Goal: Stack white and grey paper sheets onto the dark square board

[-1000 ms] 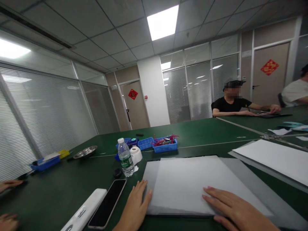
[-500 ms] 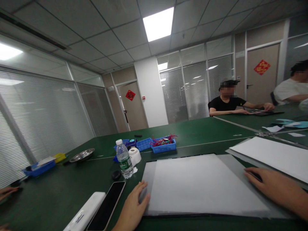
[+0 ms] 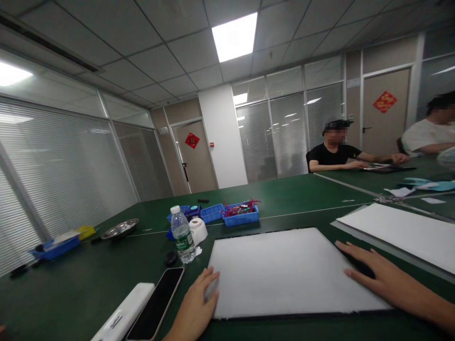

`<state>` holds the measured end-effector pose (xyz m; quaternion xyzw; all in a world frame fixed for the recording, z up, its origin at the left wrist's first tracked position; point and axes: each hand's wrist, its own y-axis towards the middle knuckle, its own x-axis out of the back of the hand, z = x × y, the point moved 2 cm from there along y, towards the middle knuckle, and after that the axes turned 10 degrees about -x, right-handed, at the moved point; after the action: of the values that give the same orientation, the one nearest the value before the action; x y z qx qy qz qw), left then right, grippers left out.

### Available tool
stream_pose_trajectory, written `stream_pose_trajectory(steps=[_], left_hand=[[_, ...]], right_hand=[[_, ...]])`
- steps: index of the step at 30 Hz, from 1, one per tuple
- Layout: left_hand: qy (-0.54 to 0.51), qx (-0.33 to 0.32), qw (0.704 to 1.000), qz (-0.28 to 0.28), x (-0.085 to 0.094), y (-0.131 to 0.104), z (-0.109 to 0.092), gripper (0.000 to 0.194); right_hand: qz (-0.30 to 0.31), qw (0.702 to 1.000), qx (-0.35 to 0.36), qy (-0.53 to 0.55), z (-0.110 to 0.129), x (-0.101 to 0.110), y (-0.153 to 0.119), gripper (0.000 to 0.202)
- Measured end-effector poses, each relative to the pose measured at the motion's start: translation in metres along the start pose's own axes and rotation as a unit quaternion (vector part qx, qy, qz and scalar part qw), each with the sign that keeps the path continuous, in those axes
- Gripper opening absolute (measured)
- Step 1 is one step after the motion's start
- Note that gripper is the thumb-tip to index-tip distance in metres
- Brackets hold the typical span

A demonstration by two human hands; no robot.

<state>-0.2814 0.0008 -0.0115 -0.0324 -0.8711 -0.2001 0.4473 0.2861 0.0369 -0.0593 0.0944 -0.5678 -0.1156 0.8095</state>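
A large white sheet (image 3: 284, 272) lies flat on a dark board on the green table (image 3: 88, 279) in front of me. My left hand (image 3: 197, 303) rests flat at the sheet's left edge, fingers touching it. My right hand (image 3: 377, 272) lies flat at the sheet's right edge, fingers spread, on the table beside it. Neither hand holds anything.
A black phone (image 3: 156, 305) and a white case (image 3: 124, 315) lie left of my left hand. A water bottle (image 3: 182, 234), blue bins (image 3: 241, 215) and a metal dish (image 3: 120, 228) stand farther back. Another white sheet (image 3: 401, 232) lies to the right. Two people sit at the far right.
My right hand moved from the sheet's near edge out to its right side. The grey under-sheet no longer shows around the white sheet. My left hand stayed put.
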Motion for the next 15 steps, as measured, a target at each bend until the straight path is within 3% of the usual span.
stream_pose_trajectory(steps=[3, 8, 12, 15], left_hand=[[0.009, 0.002, 1.000, 0.009, -0.002, 0.000, -0.001, 0.053], [0.022, -0.002, 1.000, 0.009, -0.004, -0.001, 0.001, 0.052], [0.032, -0.001, 0.999, 0.006, -0.003, -0.003, 0.000, 0.052], [0.043, 0.001, 0.999, 0.019, -0.001, -0.004, -0.003, 0.053]], right_hand=[[-0.035, 0.998, -0.018, -0.045, -0.020, 0.004, 0.013, 0.078], [-0.114, 0.980, -0.132, -0.093, -0.086, 0.024, 0.022, 0.084], [-0.090, 0.971, -0.201, -0.088, -0.121, 0.030, 0.019, 0.079], [-0.062, 0.976, -0.195, -0.074, -0.119, 0.031, 0.015, 0.062]])
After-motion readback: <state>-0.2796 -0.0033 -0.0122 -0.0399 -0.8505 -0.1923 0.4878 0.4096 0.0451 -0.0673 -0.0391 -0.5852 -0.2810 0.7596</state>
